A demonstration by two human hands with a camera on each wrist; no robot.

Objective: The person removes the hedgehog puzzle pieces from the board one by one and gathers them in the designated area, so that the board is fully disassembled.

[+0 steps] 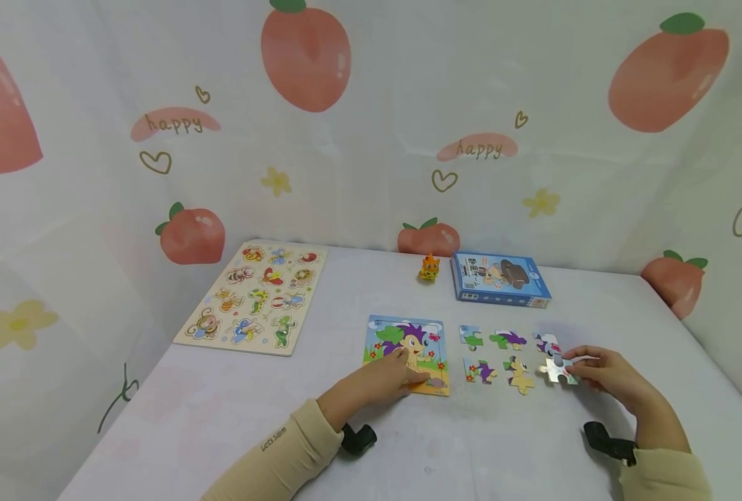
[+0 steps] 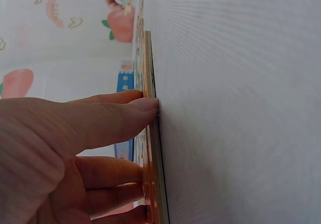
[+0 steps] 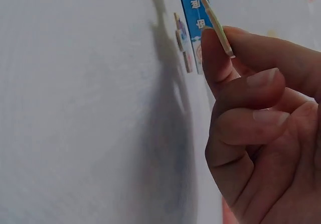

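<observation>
In the head view, my left hand (image 1: 380,379) rests on a square hedgehog puzzle board (image 1: 433,355). The left wrist view shows the thumb of that hand (image 2: 75,133) touching the board's edge (image 2: 158,184), with the other fingers on its face. My right hand (image 1: 609,376) pinches a puzzle piece (image 1: 557,370), which shines with glare, above the table at the right end of the loose pieces. Seen edge-on in the right wrist view, the piece (image 3: 216,25) sits between thumb and fingertips of the right hand (image 3: 266,113). Several loose pieces (image 1: 510,339) lie between the board and this hand.
A wooden board with animal pictures (image 1: 258,299) lies at the back left. Behind the pieces are a blue box (image 1: 501,278) and a small orange-yellow toy figure (image 1: 429,268). A fruit-patterned curtain (image 1: 371,174) hangs behind the white table (image 1: 446,452).
</observation>
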